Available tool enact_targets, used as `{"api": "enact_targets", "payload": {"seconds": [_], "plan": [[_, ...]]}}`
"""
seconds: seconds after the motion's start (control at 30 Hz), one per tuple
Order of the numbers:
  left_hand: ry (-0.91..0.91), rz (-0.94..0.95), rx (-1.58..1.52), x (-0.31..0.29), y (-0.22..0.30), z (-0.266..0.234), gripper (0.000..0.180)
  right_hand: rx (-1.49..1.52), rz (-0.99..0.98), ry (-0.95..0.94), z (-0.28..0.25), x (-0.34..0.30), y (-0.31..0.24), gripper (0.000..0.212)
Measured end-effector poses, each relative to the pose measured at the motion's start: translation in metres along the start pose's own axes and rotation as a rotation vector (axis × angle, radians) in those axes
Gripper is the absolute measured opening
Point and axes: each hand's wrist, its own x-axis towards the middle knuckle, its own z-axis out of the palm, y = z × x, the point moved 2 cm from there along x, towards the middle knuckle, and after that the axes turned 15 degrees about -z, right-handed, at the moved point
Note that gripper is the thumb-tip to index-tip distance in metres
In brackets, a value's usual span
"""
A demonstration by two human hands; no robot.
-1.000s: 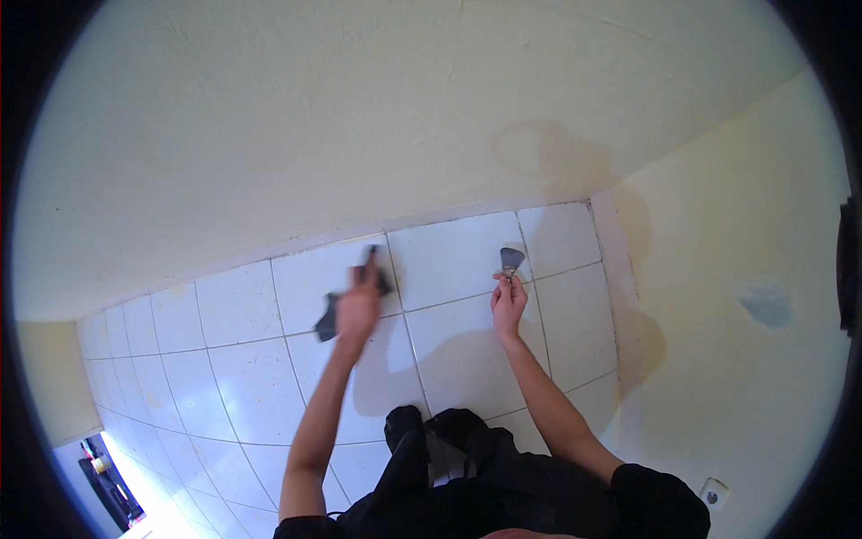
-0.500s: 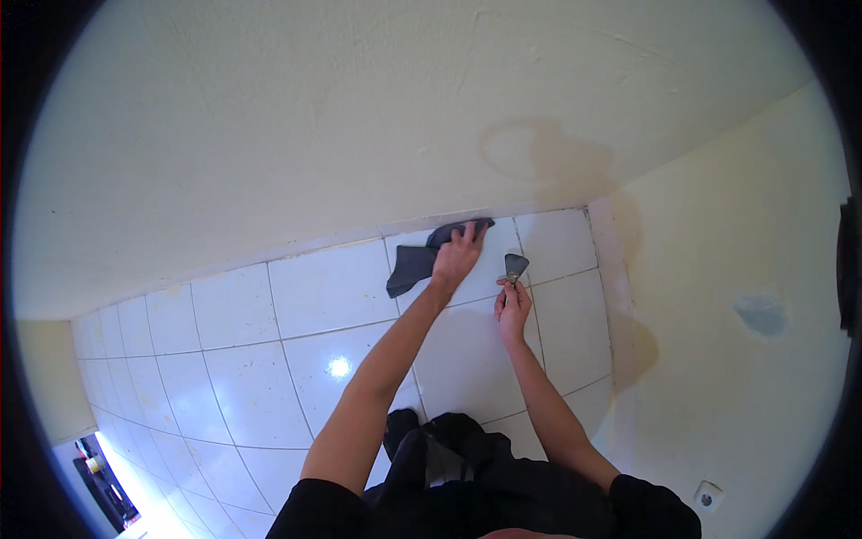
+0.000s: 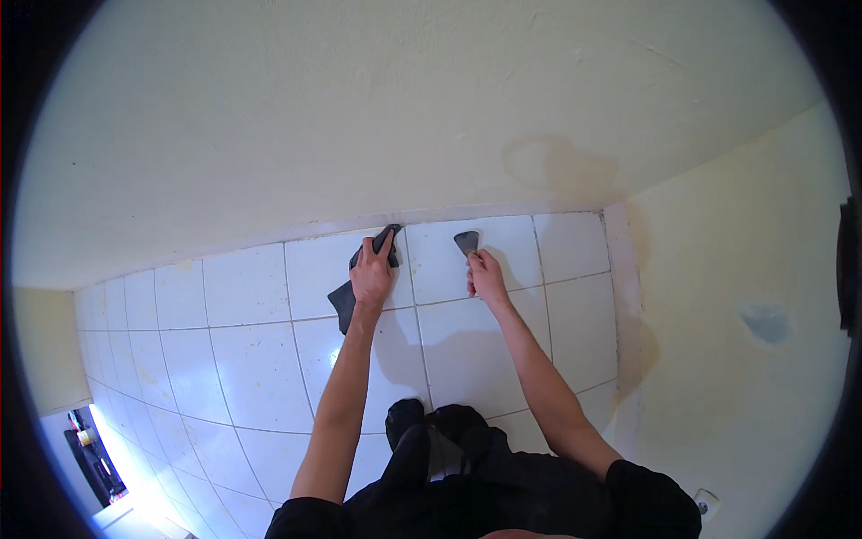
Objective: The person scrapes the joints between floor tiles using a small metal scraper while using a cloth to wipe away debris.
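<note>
Lighting moderate, uneven. Brightest at lower left: floor edge (image 3: 144, 481) blown out to white, bluish sheen over nearby tiles (image 3: 256, 373). Small glare spot (image 3: 333, 356) beside the left forearm. Back wall (image 3: 314, 117) dimmer, warm grey. Soft head shadow (image 3: 579, 171) on it at upper right; broad body shadow (image 3: 476, 355) on the floor. Left hand (image 3: 371, 272) and right hand (image 3: 486, 274) read fairly crisp; black clothes (image 3: 539, 490) lose detail. Fisheye bends tile lines toward the rim; black vignette, soft edges.
</note>
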Motion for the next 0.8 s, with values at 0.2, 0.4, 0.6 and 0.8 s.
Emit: {"api": "enact_targets", "payload": {"seconds": [0.2,0.4,0.6,0.8], "plan": [[-0.011,0.012,-0.041,0.0,-0.001,-0.005,0.061,-0.159,0.29,0.013,0.009,0.024,-0.016,0.04],[-0.025,0.008,-0.033,0.0,0.002,-0.008,0.061,-0.004,0.454,-0.061,0.004,0.044,-0.019,0.041],[-0.028,0.01,-0.036,0.001,-0.001,-0.007,0.059,0.061,0.448,-0.045,0.018,0.048,-0.023,0.041],[-0.005,0.036,-0.051,0.0,-0.003,-0.005,0.057,-0.018,0.434,-0.042,0.021,0.045,-0.028,0.042]]}}
